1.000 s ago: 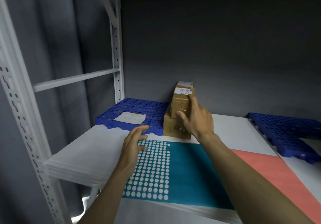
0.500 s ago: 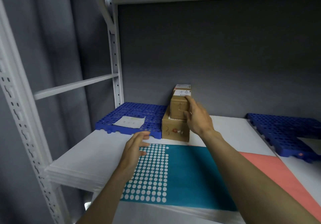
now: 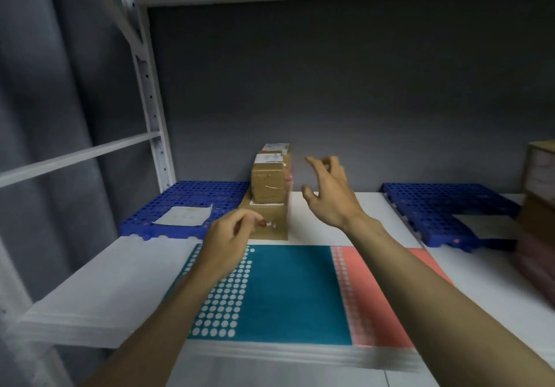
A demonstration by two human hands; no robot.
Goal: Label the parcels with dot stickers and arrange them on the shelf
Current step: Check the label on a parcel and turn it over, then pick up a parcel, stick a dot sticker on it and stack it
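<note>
The white shelf (image 3: 99, 281) fills the lower frame, its steel upright rising at upper left. Across the lower centre lies your teal sticker sheet (image 3: 294, 293), with white dots showing down its left side, and touching its right edge is the pink sticker sheet (image 3: 375, 296). Back at centre left sits a blue perforated mat (image 3: 192, 197) with a white slip of paper (image 3: 183, 216) lying flat on it. A second blue mat (image 3: 444, 209) sits at centre right. At the far right edge, stacked boxes (image 3: 540, 194) just poke into frame, blurred.

Now the parcels, dead centre: the lower parcel (image 3: 271, 221) stands on the shelf against the first mat's right edge, small stickers on its front face, and the upper parcel (image 3: 268, 183) sits on top of it, upright, white label on its top. A further labelled box peeks out behind it.

Your right hand (image 3: 330, 197) hovers just right of the upper parcel, clear of it, fingers spread wide and holding nothing. Your left hand (image 3: 228, 239) is in front of the lower parcel, above the teal sheet's top left corner, fingers curled in with the tips pinched together. Whether there's a dot sticker between them, I cannot tell; it's too small and blurred.
</note>
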